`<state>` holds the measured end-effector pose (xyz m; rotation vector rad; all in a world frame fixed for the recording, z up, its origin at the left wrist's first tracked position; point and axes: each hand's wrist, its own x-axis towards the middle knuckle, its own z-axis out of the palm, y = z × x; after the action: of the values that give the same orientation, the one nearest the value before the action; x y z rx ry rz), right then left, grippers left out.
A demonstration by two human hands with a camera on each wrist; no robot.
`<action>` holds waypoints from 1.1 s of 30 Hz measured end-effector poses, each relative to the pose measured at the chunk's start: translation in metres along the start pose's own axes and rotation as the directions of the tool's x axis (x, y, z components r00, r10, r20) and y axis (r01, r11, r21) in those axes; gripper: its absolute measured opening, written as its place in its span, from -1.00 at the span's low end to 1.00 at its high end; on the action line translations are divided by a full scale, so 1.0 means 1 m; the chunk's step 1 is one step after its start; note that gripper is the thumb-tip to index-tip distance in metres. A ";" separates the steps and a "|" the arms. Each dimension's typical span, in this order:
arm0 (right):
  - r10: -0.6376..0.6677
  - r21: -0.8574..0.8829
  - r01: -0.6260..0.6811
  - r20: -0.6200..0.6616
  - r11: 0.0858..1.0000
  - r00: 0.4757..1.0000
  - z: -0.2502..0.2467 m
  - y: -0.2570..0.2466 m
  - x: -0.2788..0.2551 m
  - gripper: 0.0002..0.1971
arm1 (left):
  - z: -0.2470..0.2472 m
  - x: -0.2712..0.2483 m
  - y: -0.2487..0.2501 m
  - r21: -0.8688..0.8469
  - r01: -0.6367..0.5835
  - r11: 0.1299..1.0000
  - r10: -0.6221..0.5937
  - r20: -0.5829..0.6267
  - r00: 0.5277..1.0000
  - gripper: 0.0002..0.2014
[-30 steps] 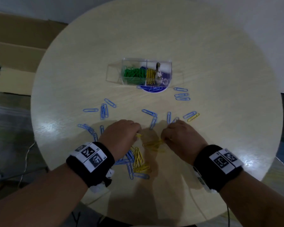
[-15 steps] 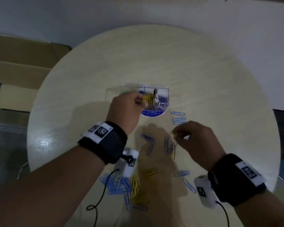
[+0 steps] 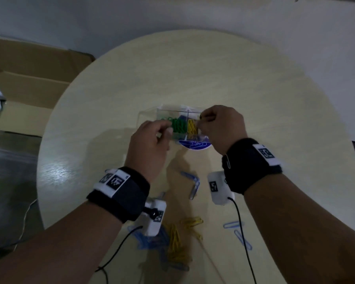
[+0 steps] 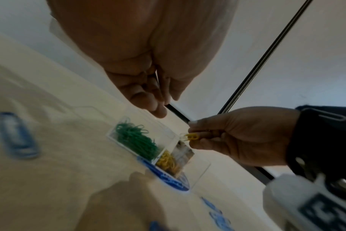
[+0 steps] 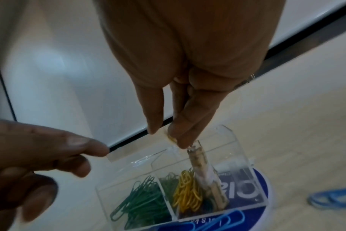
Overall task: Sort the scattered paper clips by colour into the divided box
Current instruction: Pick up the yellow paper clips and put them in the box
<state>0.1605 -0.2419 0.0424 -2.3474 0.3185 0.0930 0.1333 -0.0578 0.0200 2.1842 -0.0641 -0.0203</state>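
**Yellow clip about to drop into its slot**

Right hand [image 3: 221,125] is pinching a yellow clip [image 4: 192,137] between thumb and fingertips right above the divided box [image 5: 245,173], I'd guess so it falls straight onto the yellow pile [image 5: 187,191] and misses the green clips [image 3: 177,125]. Left hand [image 3: 150,144] hovers beside the box, fingers loosely curled, holding nothing. The head view hides the pinched clip completely (only the wrist cams catch it). Plenty of blue clips [image 3: 233,224] sit scattered on the table [image 3: 275,99].
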 end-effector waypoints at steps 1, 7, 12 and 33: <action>-0.008 -0.043 0.008 0.008 0.999 1.000 0.001 -0.002 -0.001 -0.81 | -0.005 -0.009 -0.003 0.009 -0.002 1.000 0.002 0.019 1.000 -0.79; -0.126 -0.061 0.121 -0.078 0.991 0.989 -0.016 0.019 -0.069 -0.91 | -0.024 -0.084 -0.032 0.230 -0.216 0.949 0.125 0.357 0.926 -0.82; -0.267 -0.108 0.304 0.271 0.946 0.925 0.019 0.068 -0.177 -0.85 | -0.032 -0.144 -0.064 0.392 -0.466 0.793 0.207 0.547 0.811 -0.84; -0.315 -0.336 0.427 0.340 0.840 0.886 0.044 0.071 -0.168 -0.69 | -0.044 -0.117 -0.084 0.537 -0.397 0.745 0.221 0.363 0.905 -0.86</action>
<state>-0.0187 -0.2261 -0.0110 -2.7145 -0.3368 0.3152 0.0214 0.0325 -0.0242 2.7678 -0.6904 -0.1336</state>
